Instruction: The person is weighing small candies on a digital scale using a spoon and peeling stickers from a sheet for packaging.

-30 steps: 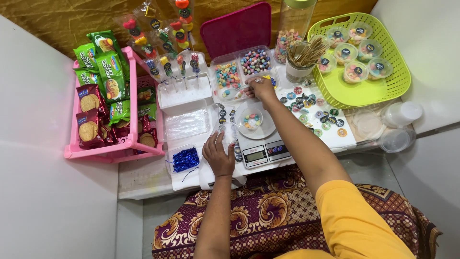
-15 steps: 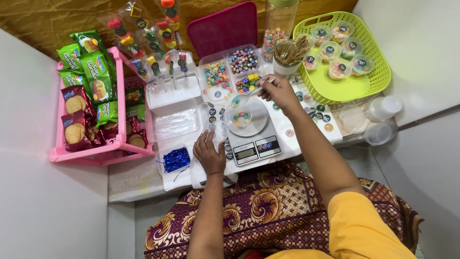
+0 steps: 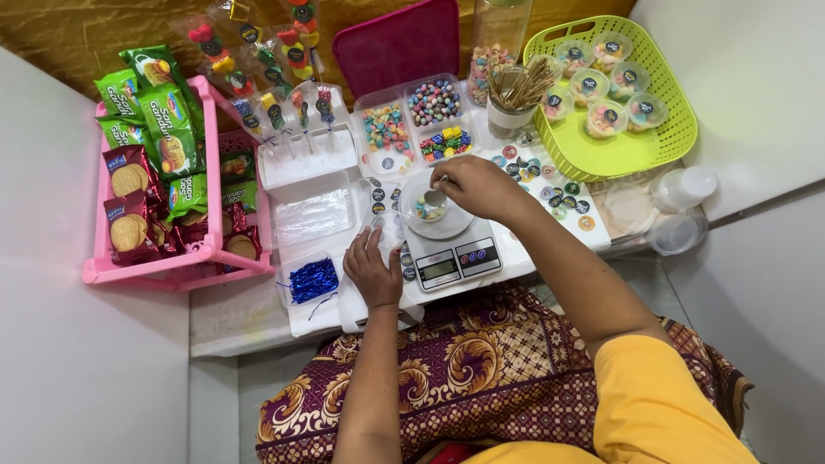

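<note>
A small clear cup (image 3: pixel 427 209) with coloured candies stands on the round pan of a white kitchen scale (image 3: pixel 449 254). My right hand (image 3: pixel 478 186) is over the cup and holds a small spoon (image 3: pixel 436 198), its bowl tipped into the cup. My left hand (image 3: pixel 374 268) rests flat on the white tray, fingers touching a clear lid (image 3: pixel 386 230) left of the scale. Behind the scale are clear boxes of coloured candies (image 3: pixel 386 129) and round chocolates (image 3: pixel 434 101).
A pink rack (image 3: pixel 172 268) of biscuit packets stands at left. Candy skewers (image 3: pixel 296 103) stand in a white holder. A green basket (image 3: pixel 632 153) of filled cups sits at right, with round stickers (image 3: pixel 559 191), spare cups (image 3: pixel 683 185), a cup of sticks (image 3: pixel 514 93) and blue twist ties (image 3: pixel 311 280).
My right hand has swung from the candy boxes back over the cup on the scale, bringing the spoon down into it. My left hand has stayed put by the lid.
</note>
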